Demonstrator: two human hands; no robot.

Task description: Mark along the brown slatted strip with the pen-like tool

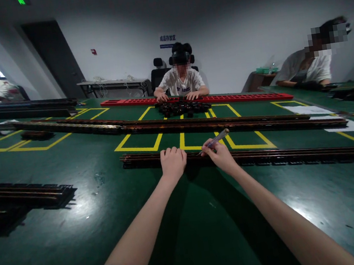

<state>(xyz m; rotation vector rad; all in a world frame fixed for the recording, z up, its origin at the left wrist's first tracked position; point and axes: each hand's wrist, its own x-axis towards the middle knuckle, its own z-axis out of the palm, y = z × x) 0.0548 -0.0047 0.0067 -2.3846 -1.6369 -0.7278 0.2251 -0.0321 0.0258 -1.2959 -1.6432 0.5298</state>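
Observation:
A long dark strip [286, 157] with thin copper-coloured lines lies across the green table before me. My left hand [174, 163] is closed over it near its left end, fingers wrapped on the far edge. My right hand [221, 156] grips a slim pen-like tool [218, 138] with a clear, greyish handle. The handle points up and to the right, and its lower end reaches down to the strip between my hands. Whether the tip touches the strip I cannot tell. Beyond, a second long bundle of dark strips [176, 126] runs across the table.
More dark strips [21, 194] lie at left. A red slotted rail [247, 96] and a heap of dark pieces [182, 107] are by a person [184, 79] opposite. Two more people sit at left and right. White sheets [308, 109] lie at right.

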